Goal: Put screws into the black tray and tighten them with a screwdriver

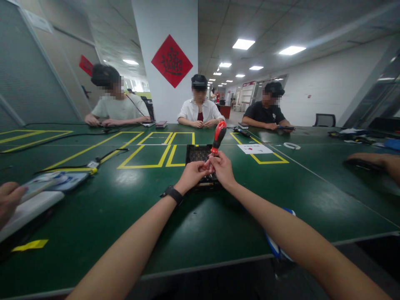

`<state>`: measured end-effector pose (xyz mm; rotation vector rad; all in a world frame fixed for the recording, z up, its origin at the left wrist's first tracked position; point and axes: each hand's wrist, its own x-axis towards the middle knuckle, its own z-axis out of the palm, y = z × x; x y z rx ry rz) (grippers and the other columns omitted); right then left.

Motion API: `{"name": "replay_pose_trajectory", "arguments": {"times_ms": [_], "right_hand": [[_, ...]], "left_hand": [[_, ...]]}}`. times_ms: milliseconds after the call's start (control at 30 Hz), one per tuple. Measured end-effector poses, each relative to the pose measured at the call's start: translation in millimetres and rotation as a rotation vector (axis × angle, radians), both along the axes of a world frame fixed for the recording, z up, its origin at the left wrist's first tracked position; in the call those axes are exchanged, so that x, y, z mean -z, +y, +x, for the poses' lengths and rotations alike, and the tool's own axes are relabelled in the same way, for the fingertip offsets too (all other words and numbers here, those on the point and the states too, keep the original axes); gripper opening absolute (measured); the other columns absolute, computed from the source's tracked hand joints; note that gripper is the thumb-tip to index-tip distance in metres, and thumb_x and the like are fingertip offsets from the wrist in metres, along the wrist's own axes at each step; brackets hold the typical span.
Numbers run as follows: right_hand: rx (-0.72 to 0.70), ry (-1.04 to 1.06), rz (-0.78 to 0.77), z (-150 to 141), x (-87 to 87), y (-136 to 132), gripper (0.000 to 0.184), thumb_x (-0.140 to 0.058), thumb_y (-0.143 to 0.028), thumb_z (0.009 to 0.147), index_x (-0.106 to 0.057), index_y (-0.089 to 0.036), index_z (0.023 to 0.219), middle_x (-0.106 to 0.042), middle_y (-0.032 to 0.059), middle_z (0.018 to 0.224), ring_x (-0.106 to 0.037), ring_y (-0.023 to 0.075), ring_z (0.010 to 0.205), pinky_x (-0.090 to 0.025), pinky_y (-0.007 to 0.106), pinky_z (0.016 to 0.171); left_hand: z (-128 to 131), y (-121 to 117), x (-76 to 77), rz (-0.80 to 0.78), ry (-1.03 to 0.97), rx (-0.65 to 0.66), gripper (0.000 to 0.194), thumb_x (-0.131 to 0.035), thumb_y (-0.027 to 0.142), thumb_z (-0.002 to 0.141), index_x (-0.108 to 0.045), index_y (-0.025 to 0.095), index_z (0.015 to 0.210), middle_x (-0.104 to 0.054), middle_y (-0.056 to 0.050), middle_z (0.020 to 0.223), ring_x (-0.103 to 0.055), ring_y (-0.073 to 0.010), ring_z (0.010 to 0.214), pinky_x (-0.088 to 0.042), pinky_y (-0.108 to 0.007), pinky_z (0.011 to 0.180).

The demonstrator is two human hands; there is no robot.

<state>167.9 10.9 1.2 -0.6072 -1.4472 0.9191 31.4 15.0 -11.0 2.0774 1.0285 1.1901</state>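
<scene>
My right hand point(222, 170) grips a screwdriver with a red and black handle point(218, 136), its handle pointing up and away from me. My left hand point(192, 175), with a black band on the wrist, pinches at the screwdriver's lower end, fingertips meeting those of the right hand; what it pinches is too small to make out. Both hands hover just above a black rectangular device point(200, 156) lying on the green table point(125, 208). The screwdriver's tip is hidden by my fingers.
Three people sit along the table's far side with small devices before them. Another person's hand point(9, 200) rests at the left by a white device, and another arm point(375, 160) lies at the right. Yellow tape lines, cables, a paper sheet point(259, 148) and a tape roll point(291, 146) lie on the table.
</scene>
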Motion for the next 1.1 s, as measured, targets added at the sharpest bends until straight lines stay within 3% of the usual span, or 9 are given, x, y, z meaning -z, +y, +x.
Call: {"name": "replay_pose_trajectory", "arguments": {"times_ms": [133, 333, 467, 600, 867, 1100], "right_hand": [[0.014, -0.009, 0.001, -0.6, 0.2, -1.5, 0.030, -0.054, -0.046, 0.076, -0.047, -0.019, 0.089, -0.061, -0.0037, 0.061, -0.047, 0.0051, 0.040, -0.038, 0.017, 0.041], [-0.033, -0.033, -0.004, 3.9, 1.6, 3.5, 0.035, -0.045, -0.048, 0.081, -0.054, -0.017, 0.092, -0.061, -0.0004, 0.069, -0.045, 0.0040, 0.042, -0.036, 0.017, 0.041], [-0.070, -0.093, 0.016, 8.0, 0.5, 7.4, 0.034, -0.048, -0.044, 0.080, -0.059, -0.016, 0.095, -0.059, -0.0002, 0.073, -0.046, 0.0047, 0.046, -0.040, 0.020, 0.045], [-0.036, -0.082, 0.003, 8.1, 1.6, 9.5, 0.030, -0.052, -0.042, 0.078, -0.058, -0.016, 0.090, -0.058, -0.0006, 0.070, -0.046, 0.0054, 0.047, -0.039, 0.020, 0.046], [0.007, -0.030, 0.022, 5.5, 3.3, 8.6, 0.025, -0.061, -0.038, 0.072, -0.053, -0.017, 0.082, -0.055, -0.0024, 0.068, -0.049, 0.0069, 0.057, -0.040, 0.020, 0.054], [0.046, -0.144, 0.049, 9.1, 0.7, 6.0, 0.036, -0.045, -0.044, 0.082, -0.060, -0.015, 0.097, -0.056, 0.0004, 0.071, -0.048, 0.0070, 0.054, -0.040, 0.021, 0.053]], "left_hand": [[-0.1, 0.8, 1.5, 0.074, 0.086, -0.096, 0.029, -0.061, 0.040, 0.069, -0.063, 0.011, 0.070, -0.058, 0.001, 0.059, -0.050, -0.0105, 0.055, -0.034, -0.020, 0.052], [-1.2, -0.1, 1.6, 0.034, 0.067, 0.072, 0.023, -0.054, 0.031, 0.076, -0.064, 0.011, 0.079, -0.065, -0.002, 0.071, -0.056, -0.0131, 0.064, -0.040, -0.021, 0.060], [-0.9, -1.7, -1.0, 0.069, 0.046, 0.099, 0.017, -0.051, 0.025, 0.077, -0.062, 0.012, 0.081, -0.065, -0.003, 0.076, -0.057, -0.0134, 0.069, -0.043, -0.023, 0.065], [1.4, -4.2, -3.0, -0.010, -0.071, 0.141, 0.017, -0.055, 0.027, 0.075, -0.058, 0.013, 0.084, -0.065, -0.004, 0.081, -0.060, -0.0131, 0.071, -0.046, -0.024, 0.067], [1.8, -2.6, -2.3, -0.009, -0.056, 0.007, 0.023, -0.066, 0.035, 0.066, -0.057, 0.013, 0.070, -0.060, 0.001, 0.061, -0.053, -0.0090, 0.053, -0.041, -0.020, 0.053], [2.2, -4.3, -3.6, -0.170, -0.183, 0.117, 0.026, -0.068, 0.026, 0.065, -0.056, 0.013, 0.084, -0.067, -0.003, 0.068, -0.062, -0.0133, 0.063, -0.046, -0.023, 0.059]]}}
